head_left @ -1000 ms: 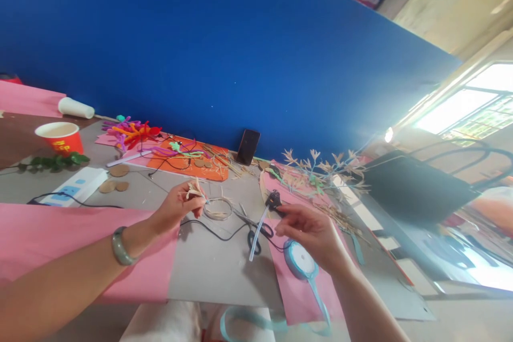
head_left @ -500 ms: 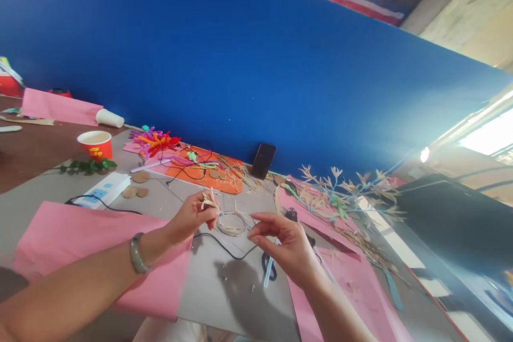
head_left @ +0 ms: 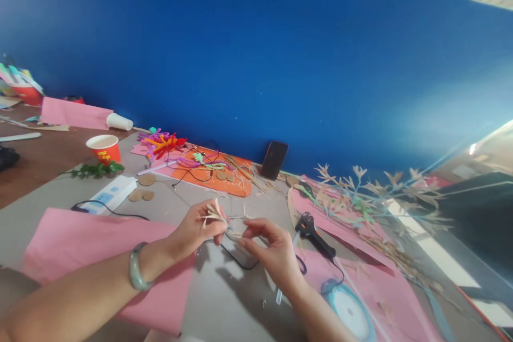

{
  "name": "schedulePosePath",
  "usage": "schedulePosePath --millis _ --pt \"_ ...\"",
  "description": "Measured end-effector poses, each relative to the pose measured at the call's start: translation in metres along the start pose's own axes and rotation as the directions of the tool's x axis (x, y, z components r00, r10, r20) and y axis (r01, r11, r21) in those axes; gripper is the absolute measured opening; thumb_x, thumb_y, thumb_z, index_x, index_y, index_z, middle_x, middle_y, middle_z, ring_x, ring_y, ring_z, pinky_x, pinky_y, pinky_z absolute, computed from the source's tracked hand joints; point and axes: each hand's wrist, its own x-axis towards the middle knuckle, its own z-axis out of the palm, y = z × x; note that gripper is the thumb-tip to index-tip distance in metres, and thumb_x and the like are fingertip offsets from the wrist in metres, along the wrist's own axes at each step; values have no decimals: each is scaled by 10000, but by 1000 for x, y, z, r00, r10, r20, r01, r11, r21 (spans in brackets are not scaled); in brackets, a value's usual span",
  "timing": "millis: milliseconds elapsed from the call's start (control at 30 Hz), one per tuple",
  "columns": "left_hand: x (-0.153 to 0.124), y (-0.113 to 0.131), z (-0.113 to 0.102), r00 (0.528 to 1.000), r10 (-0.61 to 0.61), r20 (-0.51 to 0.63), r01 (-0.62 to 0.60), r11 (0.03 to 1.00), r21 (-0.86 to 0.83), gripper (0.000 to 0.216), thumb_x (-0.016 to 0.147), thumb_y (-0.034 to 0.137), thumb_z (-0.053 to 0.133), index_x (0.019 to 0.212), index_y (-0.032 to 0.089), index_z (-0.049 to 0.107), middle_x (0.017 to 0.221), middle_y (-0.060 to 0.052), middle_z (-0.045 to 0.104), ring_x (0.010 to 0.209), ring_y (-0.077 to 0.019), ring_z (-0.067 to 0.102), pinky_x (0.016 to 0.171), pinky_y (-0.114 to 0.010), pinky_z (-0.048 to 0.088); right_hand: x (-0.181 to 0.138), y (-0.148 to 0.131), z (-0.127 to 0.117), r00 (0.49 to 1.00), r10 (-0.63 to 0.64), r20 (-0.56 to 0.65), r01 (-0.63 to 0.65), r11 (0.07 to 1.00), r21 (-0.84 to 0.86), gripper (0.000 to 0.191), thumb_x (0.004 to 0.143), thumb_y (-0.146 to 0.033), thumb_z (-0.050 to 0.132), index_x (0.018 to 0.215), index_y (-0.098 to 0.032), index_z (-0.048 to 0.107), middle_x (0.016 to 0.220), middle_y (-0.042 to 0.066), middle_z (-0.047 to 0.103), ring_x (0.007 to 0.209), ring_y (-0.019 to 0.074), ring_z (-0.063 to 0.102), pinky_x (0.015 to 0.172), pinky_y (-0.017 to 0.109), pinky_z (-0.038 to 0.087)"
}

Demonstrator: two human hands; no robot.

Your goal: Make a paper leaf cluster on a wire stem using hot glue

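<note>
My left hand [head_left: 195, 232], with a green bangle on the wrist, pinches a small tuft of pale straw strands [head_left: 213, 215] above the grey table [head_left: 224, 299]. Fingers of my right hand [head_left: 267, 248] are closed on the straw ring [head_left: 233, 233] just right of the tuft, so the two hands nearly touch. A black glue gun [head_left: 315, 234] lies on the pink paper to the right of my right hand, with its black cord [head_left: 240, 262] running under my hands.
A white power strip [head_left: 110, 194], cardboard discs [head_left: 141, 193] and a red paper cup [head_left: 104, 148] stand to the left. Orange paper with pipe cleaners [head_left: 162, 142] and a dark phone [head_left: 274, 160] lie by the blue wall. Dried twigs [head_left: 360, 192] and a blue ribbon spool [head_left: 349, 312] lie right.
My right hand has let go of the glue gun, which now lies on the pink paper, and moved left to the straw ring by my left hand. The view has panned.
</note>
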Motion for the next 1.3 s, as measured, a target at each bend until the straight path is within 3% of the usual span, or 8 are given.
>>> schedulePosePath --millis 133,300,533,900,1033,1133,1300 --pt "-4 -1 3 1000 0 14 -1 999 45 71 788 172 632 778 156 564 574 39 580 510 -89 544 546 -203 425 -6 1 7 990 -136 35 137 989 -49 193 693 -247 788 870 -220 717 766 18 720 729 184 670 722 318 516" --pt "-8 -7 5 1000 14 19 -14 1000 0 179 789 230 674 740 160 517 743 -1 647 526 -91 578 519 -208 440 -12 5 17 961 -272 -45 270 961 -54 80 777 -205 719 843 -245 699 736 -1 713 709 179 659 746 346 485" --pt "-9 -9 8 1000 20 -16 -20 999 -28 217 779 207 696 694 157 503 692 15 640 514 -77 569 520 -196 432 -16 8 18 895 -441 -71 426 890 -162 121 819 -128 679 824 -247 656 756 -29 733 688 158 668 860 393 390" --pt "-10 -10 10 1000 -25 -16 24 999 -28 202 776 233 702 693 156 534 603 14 623 533 -99 564 554 -214 425 -17 2 15 857 -515 -21 488 824 -288 170 831 -79 622 848 -248 629 772 -29 722 714 160 675 926 419 344" --pt "-11 -10 9 999 -44 -19 44 999 -14 200 778 253 702 699 158 545 565 15 613 524 -108 558 554 -221 420 -18 0 15 864 -497 -77 453 835 -313 151 824 -134 644 918 -247 613 789 -6 692 730 182 649 859 413 398" --pt "-12 -7 10 999 -51 -15 51 999 -12 191 776 249 704 703 159 552 558 16 615 537 -111 562 576 -226 425 -18 0 15 859 -500 -111 447 838 -314 255 815 -174 664 1048 -246 592 834 20 669 748 198 624 793 408 437" --pt "-13 -3 11 998 -55 -9 55 998 -33 200 774 238 699 682 160 540 550 21 601 544 -111 554 575 -223 414 -18 -1 14 832 -555 -26 508 780 -366 200 838 -128 618 999 -242 649 869 40 641 784 200 600 777 408 433"
